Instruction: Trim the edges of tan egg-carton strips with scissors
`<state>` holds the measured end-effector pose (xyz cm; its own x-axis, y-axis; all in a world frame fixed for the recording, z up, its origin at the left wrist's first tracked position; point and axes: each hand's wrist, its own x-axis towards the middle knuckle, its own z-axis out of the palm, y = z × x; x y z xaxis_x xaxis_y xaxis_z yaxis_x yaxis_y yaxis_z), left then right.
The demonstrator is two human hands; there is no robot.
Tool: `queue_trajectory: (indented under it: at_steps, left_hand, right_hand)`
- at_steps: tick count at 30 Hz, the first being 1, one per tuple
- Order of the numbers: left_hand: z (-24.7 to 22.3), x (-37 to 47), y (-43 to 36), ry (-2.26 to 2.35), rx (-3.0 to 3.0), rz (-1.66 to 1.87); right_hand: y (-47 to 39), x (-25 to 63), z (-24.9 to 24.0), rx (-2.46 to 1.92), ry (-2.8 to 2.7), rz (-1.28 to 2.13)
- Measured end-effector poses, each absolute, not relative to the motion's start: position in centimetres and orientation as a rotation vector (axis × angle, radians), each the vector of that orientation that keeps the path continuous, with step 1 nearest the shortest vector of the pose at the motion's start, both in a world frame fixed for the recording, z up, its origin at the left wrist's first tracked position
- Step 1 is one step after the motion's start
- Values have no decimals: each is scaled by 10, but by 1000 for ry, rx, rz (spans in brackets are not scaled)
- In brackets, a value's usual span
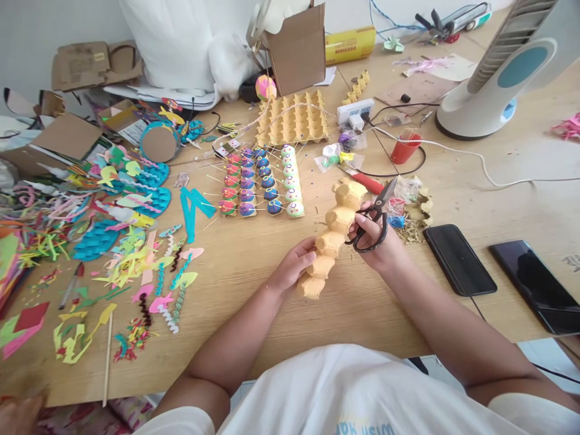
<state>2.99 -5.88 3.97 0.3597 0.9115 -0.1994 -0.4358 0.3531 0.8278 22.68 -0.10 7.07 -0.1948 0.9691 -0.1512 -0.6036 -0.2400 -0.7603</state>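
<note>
My left hand (295, 264) is closed on the lower part of a tan egg carton strip (330, 243), a row of several joined cups held at a slant above the table. My right hand (372, 237) holds black-handled scissors (372, 225), their blades pointing up and away from me, and its fingertips touch the strip's upper right side. Beyond the strip stand four rows of painted egg carton caterpillars; the white one (292, 181) is closest to it. Carton scraps (412, 232) lie to the right of the scissors.
An uncut egg tray (294, 118) lies at the back. To the right are two phones (460, 258) (537, 285), a red cup (405, 148) and a white fan (498, 78). Paper cutouts (149, 266) crowd the left side. Another person's hand (20, 414) shows at the lower left.
</note>
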Motion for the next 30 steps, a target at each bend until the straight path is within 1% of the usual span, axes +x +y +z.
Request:
queue_trajectory:
  at_steps: [4,9,15,22,30]
  left_hand:
    - [39,31,-57,743,692,1064]
    - [31,30,-57,790,748,1111]
    - [29,32,-56,739,754,1112]
    - [33,34,-56,700,718,1147]
    - [32,35,-55,741,618,1137]
  right_hand:
    - [-5,222,65,-796,-770,1743]
    - [-10,217,57,-805,-921,1763]
    - [-7,219,57,-771,-737,1848]
    - [5,229,67,-695,-490,1789]
    - [10,238,65,-730,-534,1613]
